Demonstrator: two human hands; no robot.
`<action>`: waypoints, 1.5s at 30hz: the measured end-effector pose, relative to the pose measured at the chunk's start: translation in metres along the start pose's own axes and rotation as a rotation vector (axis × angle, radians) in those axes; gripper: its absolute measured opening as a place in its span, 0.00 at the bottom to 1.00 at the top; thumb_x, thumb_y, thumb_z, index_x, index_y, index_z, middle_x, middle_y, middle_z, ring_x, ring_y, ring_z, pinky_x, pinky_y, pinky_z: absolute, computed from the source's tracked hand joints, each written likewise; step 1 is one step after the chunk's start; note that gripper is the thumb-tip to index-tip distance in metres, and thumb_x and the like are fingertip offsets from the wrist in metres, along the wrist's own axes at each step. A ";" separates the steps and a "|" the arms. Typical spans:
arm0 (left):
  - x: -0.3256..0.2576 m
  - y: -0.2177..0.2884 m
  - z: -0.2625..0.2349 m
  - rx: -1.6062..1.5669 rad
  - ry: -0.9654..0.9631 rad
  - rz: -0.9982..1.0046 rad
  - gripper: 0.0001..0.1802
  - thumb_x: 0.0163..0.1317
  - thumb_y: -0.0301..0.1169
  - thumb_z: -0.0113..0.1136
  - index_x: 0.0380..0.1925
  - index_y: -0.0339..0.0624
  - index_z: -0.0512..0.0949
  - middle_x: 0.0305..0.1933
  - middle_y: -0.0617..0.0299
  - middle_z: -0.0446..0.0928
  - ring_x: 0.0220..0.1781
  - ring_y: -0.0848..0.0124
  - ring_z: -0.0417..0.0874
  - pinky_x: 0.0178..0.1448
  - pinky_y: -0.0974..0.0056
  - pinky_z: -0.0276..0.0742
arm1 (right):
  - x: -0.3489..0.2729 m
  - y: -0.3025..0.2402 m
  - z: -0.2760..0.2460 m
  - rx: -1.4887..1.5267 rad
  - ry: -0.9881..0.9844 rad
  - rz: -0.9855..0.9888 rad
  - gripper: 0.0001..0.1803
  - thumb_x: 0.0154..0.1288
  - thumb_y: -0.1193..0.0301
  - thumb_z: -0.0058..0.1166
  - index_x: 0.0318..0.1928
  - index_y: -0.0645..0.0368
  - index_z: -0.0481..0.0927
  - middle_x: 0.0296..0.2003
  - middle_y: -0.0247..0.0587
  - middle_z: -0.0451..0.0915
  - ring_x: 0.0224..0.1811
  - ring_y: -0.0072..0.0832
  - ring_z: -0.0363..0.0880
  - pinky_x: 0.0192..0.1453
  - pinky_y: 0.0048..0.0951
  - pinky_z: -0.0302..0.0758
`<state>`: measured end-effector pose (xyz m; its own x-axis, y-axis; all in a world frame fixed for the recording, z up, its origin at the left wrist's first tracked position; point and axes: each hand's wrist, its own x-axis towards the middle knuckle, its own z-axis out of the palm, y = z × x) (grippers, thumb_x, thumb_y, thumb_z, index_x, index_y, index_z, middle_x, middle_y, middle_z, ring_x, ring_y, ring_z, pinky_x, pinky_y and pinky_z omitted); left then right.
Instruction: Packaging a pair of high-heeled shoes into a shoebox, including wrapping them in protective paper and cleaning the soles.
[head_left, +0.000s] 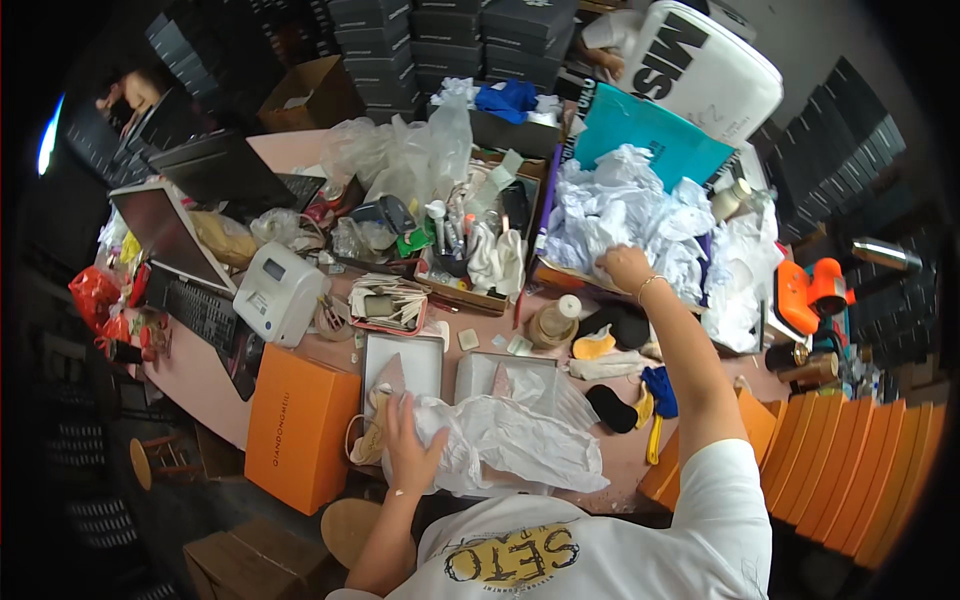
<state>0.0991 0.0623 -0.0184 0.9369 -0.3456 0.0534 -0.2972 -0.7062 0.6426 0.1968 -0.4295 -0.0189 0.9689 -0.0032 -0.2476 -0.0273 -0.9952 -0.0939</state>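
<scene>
My left hand [412, 445] is open, its fingers spread over the left edge of a white tissue sheet [530, 435]. The sheet lies loosely across a grey shoebox, open in two parts: a left tray [425, 355] and a right tray [475, 372]. A pink, pointed shoe [393, 374] shows above my left fingers; a similar pink tip [500, 380] pokes out of the right tray. The rest is hidden by the tissue. Stretched far forward, my right hand [627, 268] has its fingers curled onto crumpled white paper [615, 205] heaped in a large carton [575, 275].
An orange shoebox [300, 430] stands left of the trays, near a white label printer [280, 293] and a monitor [172, 235]. Centre back is a cluttered carton [465, 292]. Orange boxes [835, 470] line the right; an orange tape dispenser [808, 295] stands beyond. Another person's arm [607, 45] shows behind.
</scene>
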 end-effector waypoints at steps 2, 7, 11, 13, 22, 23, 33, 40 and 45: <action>-0.010 -0.032 0.001 -0.189 0.034 -0.125 0.43 0.53 0.34 0.68 0.66 0.33 0.57 0.64 0.37 0.62 0.67 0.48 0.64 0.68 0.54 0.61 | 0.018 0.019 0.026 0.240 -0.175 -0.031 0.17 0.59 0.66 0.46 0.46 0.51 0.83 0.43 0.47 0.82 0.45 0.45 0.80 0.54 0.41 0.74; -0.050 -0.088 0.031 -0.891 -0.226 -0.764 0.37 0.56 0.34 0.67 0.64 0.33 0.63 0.56 0.49 0.73 0.57 0.65 0.73 0.59 0.64 0.69 | 0.040 0.014 0.030 0.155 -0.269 -0.125 0.16 0.61 0.62 0.45 0.43 0.51 0.84 0.40 0.48 0.82 0.44 0.46 0.80 0.51 0.43 0.75; -0.033 -0.081 0.034 -0.888 -0.317 -0.634 0.24 0.57 0.32 0.65 0.53 0.34 0.74 0.46 0.57 0.77 0.47 0.71 0.77 0.52 0.69 0.71 | -0.012 -0.027 -0.014 -0.213 0.065 -0.011 0.12 0.60 0.61 0.52 0.33 0.56 0.82 0.35 0.48 0.83 0.39 0.41 0.82 0.42 0.40 0.78; -0.023 -0.073 0.026 -0.924 -0.318 -0.576 0.18 0.58 0.29 0.64 0.48 0.35 0.76 0.41 0.62 0.78 0.43 0.75 0.77 0.49 0.70 0.71 | -0.049 -0.097 -0.066 -0.067 0.064 0.003 0.15 0.56 0.60 0.59 0.35 0.59 0.83 0.33 0.50 0.82 0.36 0.43 0.82 0.41 0.38 0.78; 0.020 0.042 -0.073 -0.169 -0.115 0.222 0.23 0.54 0.33 0.68 0.48 0.37 0.74 0.45 0.58 0.78 0.50 0.68 0.77 0.57 0.66 0.69 | -0.119 -0.247 -0.005 1.001 -0.069 -0.383 0.25 0.56 0.66 0.61 0.52 0.64 0.75 0.45 0.51 0.80 0.45 0.37 0.79 0.50 0.33 0.74; 0.023 0.046 -0.076 -0.357 0.017 0.218 0.30 0.54 0.38 0.68 0.54 0.37 0.69 0.51 0.57 0.74 0.55 0.68 0.73 0.60 0.64 0.66 | -0.123 -0.247 -0.006 1.014 -0.102 -0.341 0.19 0.56 0.72 0.60 0.49 0.64 0.78 0.43 0.48 0.82 0.44 0.33 0.80 0.50 0.31 0.74; -0.002 0.097 -0.034 -1.481 -0.316 -0.176 0.26 0.64 0.39 0.60 0.57 0.37 0.70 0.53 0.63 0.75 0.54 0.74 0.75 0.59 0.66 0.67 | -0.175 -0.277 -0.094 1.004 0.573 -0.235 0.17 0.60 0.77 0.47 0.52 0.64 0.72 0.39 0.55 0.79 0.40 0.40 0.80 0.47 0.32 0.73; 0.008 0.106 -0.044 -1.213 -0.191 -0.030 0.16 0.67 0.37 0.56 0.40 0.31 0.79 0.36 0.68 0.79 0.37 0.80 0.74 0.43 0.72 0.72 | -0.214 -0.257 -0.080 1.083 0.787 0.078 0.13 0.64 0.73 0.53 0.48 0.65 0.73 0.38 0.39 0.79 0.38 0.20 0.75 0.42 0.21 0.72; -0.002 0.111 -0.023 -1.068 -0.226 0.173 0.15 0.68 0.35 0.54 0.47 0.34 0.76 0.43 0.64 0.77 0.44 0.77 0.75 0.49 0.69 0.72 | -0.238 -0.301 -0.079 1.120 0.550 0.053 0.16 0.60 0.65 0.62 0.39 0.64 0.75 0.30 0.36 0.78 0.30 0.20 0.75 0.34 0.24 0.73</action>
<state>0.0688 -0.0014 0.0706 0.8103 -0.5701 0.1354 -0.0065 0.2222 0.9750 -0.0062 -0.1369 0.1446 0.9273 -0.3496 0.1338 -0.0026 -0.3635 -0.9316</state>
